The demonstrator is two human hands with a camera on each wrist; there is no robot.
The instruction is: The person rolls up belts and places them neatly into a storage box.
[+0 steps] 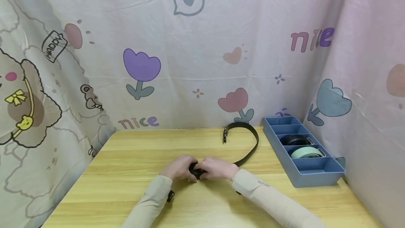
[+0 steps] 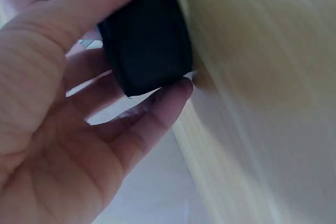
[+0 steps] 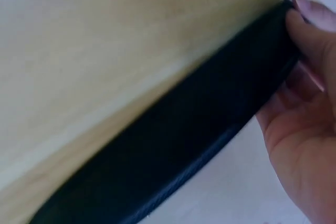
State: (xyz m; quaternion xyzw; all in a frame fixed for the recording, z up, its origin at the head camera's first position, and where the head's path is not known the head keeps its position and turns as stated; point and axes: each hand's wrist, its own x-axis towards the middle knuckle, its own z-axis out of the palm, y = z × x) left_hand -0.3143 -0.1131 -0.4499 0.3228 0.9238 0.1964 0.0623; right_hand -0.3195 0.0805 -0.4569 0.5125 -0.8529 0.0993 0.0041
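Observation:
A black belt lies partly rolled on the wooden table. Its coiled part stands on edge between both hands. The loose strap curves away behind the right hand to a metal buckle near the back edge. My left hand grips the coil from its left side; in the left wrist view, thumb and fingers wrap around the dark roll. From the right, my right hand pinches the belt at the coil. A long flat stretch of strap runs along that hand in the right wrist view.
A blue-grey divided box stands at the table's right side. One compartment holds a rolled black belt, and the one in front of it a rolled mint-green belt. A printed curtain hangs behind and beside the wooden table.

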